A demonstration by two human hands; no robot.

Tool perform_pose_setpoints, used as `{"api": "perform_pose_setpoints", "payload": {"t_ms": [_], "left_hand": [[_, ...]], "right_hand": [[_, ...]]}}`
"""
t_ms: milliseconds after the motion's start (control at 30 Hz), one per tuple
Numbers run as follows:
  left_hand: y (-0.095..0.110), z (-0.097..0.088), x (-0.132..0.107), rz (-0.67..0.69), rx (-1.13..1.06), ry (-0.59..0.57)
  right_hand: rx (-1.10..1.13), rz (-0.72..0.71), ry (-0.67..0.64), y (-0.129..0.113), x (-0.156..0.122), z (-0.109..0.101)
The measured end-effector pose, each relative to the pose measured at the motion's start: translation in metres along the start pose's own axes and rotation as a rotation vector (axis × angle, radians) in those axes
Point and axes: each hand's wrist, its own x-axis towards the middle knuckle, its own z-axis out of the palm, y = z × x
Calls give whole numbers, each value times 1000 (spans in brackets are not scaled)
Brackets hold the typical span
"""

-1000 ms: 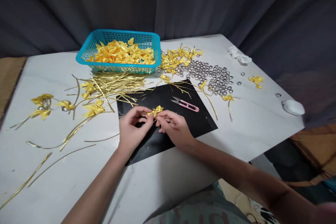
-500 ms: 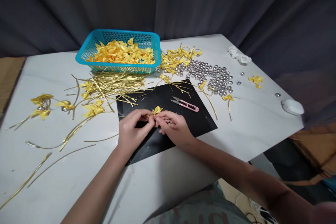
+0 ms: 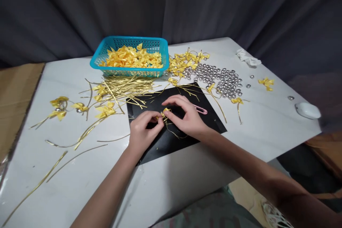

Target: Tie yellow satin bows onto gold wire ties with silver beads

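Observation:
Over the black mat (image 3: 171,146), my left hand (image 3: 144,130) pinches a small yellow ribbon bow (image 3: 167,110) between thumb and fingertips. A thin gold cord (image 3: 175,134) trails from the bow across the mat. My right hand (image 3: 191,119) is spread above it, index finger raised and thumb tip against the bow; it does not grip it. Behind that hand lies a pair of thread snips (image 3: 202,110), with only the pink handle showing and the blades hidden.
A blue basket (image 3: 130,70) of yellow bows stands at the back. Before it lies a pile of gold twist ties (image 3: 128,85). Silver beads (image 3: 227,82) spread at the right, near finished bows (image 3: 184,60), crumpled white tissue (image 3: 248,58) and a white mouse-shaped object (image 3: 308,110).
My right hand has opened, its fingers lifting from the bow and covering the snips' blades. My left hand keeps its pinch. The whole view has shifted, so the table appears farther right.

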Motion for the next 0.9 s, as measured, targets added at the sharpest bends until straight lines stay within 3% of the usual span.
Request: {"api": "perform_pose_setpoints", "payload": {"t_ms": [233, 300, 400, 533, 733, 900], "left_hand": [[1, 0, 0, 7, 17, 41], [0, -1, 0, 10, 18, 43], [0, 0, -1, 27, 24, 21], [-1, 0, -2, 38, 37, 8], [0, 1, -2, 46, 55, 39], [0, 1, -2, 50, 64, 25]], "right_hand": [[-9, -78, -195, -1, 11, -3], [42, -101, -185, -1, 13, -1], [157, -118, -66, -4, 15, 0], [301, -5, 56, -7, 19, -5], [308, 105, -184, -5, 16, -5], [565, 197, -105, -14, 20, -8]]}}
